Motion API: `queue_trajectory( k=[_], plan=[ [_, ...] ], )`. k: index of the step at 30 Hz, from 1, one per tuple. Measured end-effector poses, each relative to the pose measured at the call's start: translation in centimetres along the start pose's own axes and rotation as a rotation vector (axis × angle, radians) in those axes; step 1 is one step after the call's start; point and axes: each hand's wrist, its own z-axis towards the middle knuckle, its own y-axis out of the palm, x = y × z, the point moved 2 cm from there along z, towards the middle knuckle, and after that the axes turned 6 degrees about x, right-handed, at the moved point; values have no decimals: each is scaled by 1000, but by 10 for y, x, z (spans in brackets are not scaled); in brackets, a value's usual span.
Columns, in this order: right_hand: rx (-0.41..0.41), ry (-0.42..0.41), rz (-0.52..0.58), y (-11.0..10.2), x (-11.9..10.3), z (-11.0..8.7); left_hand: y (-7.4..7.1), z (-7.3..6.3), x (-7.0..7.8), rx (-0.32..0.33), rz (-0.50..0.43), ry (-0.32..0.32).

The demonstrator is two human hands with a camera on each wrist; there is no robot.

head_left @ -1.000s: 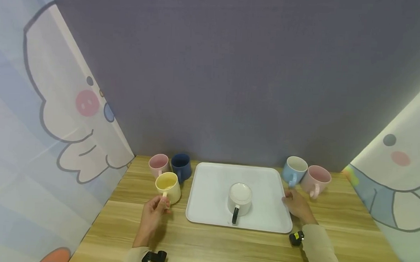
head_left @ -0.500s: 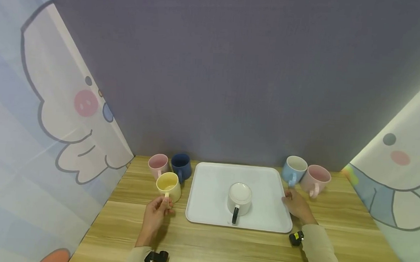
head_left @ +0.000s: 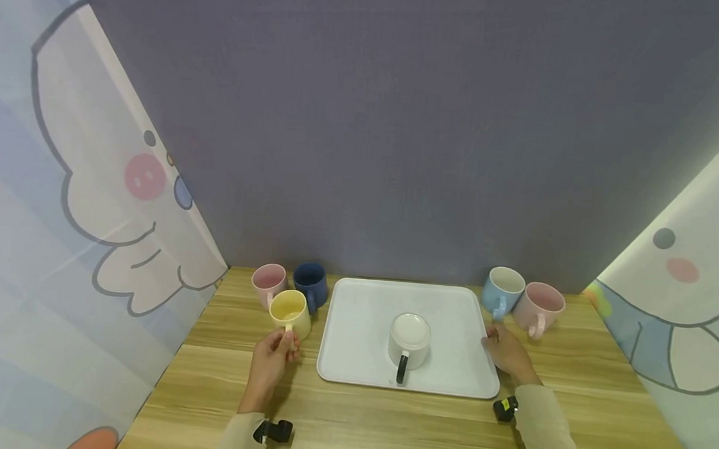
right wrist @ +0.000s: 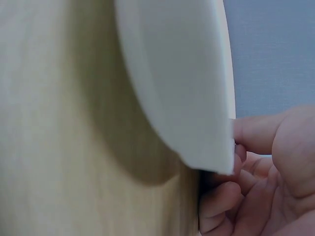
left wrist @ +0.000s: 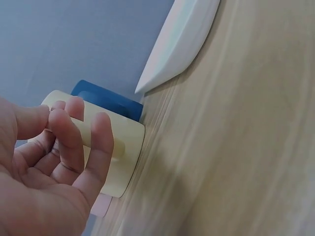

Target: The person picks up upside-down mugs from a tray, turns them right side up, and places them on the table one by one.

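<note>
My left hand [head_left: 272,358] pinches the handle of a pale yellow mug [head_left: 298,317] between thumb and fingers. The mug stands upright, mouth up, in front of a pink mug [head_left: 266,282] and a dark blue mug [head_left: 310,286]; in the left wrist view, the yellow mug [left wrist: 125,147] covers part of both. At the right rim of a white tray [head_left: 355,318], my right hand [head_left: 508,353] holds the edge. The thumb is on the rim and the curled fingers are partly hidden beneath it in the right wrist view. A white mug [head_left: 410,340] sits upside down on the tray.
Beyond the right hand stand a light blue mug [head_left: 504,292] and a larger pink mug [head_left: 538,309], handles toward me. A dark grey wall [head_left: 375,151] rises at the back of the wooden table [head_left: 381,426]. Cartoon-printed curtains [head_left: 62,272] flank both sides.
The left hand has moved slightly forward and to the right, shifting the yellow mug the same way. My right hand and the tray stay in place.
</note>
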Motion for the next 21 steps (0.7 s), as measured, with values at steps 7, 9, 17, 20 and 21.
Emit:
queue_trajectory(
  k=[7, 9, 17, 20, 21],
  plan=[
    [-7, 8, -13, 0, 1, -1, 2, 5, 1, 8, 13, -21],
    [-5, 8, -15, 0, 1, -1, 3, 6, 1, 11, 20, -16],
    [6, 6, -6, 1, 2, -1, 7, 12, 0, 68, 74, 8],
    [4, 7, -8, 1, 2, -1, 7, 13, 1, 124, 110, 15],
    [3, 6, -11, 1, 3, -1, 7, 14, 2, 148, 123, 18]
  ],
)
